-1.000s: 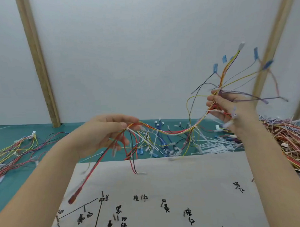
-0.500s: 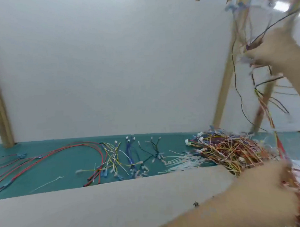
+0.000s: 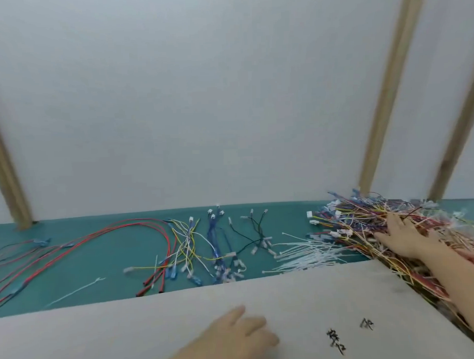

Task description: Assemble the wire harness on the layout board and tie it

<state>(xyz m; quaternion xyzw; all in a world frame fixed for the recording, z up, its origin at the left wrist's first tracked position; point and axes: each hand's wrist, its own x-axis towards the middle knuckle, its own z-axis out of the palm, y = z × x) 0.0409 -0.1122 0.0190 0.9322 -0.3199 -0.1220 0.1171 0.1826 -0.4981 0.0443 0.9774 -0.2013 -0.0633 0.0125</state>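
On the pile [image 3: 393,222] at far right my right hand [image 3: 401,234] lies spread; my left hand [image 3: 241,333] rests loose on the board [image 3: 128,331]. No wire is routed there yet, loose wires [image 3: 189,240] and ties [image 3: 305,253] wait on the counter [image 3: 86,268], so I judge another harness barely begun.

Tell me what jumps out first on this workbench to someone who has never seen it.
The big tangled heap of multicoloured finished wire harnesses at the far right draws the eye, with the right hand lying flat on it. Long red wires arc across the teal table mat at left, beside a fan of white cable ties. The left hand rests on the pale grey layout board in front.
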